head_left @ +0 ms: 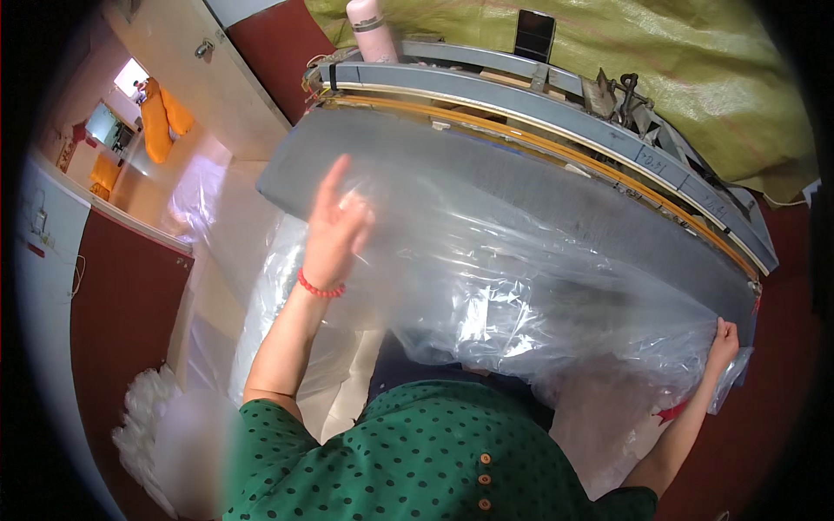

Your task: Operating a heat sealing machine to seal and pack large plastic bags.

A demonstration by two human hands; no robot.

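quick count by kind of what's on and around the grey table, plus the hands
hands: 2, left hand and right hand
clear plastic sheet: 1
grey table: 1
pink bottle: 1
phone: 1
red bracelet: 1
green tarp: 1
total: 8

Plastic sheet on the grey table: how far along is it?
Done: the clear plastic sheet already lies over most of the grey table. In hand: the right hand grips its corner at the table's edge; the left hand is raised, open, at the sheet. Left: wrinkles remain.
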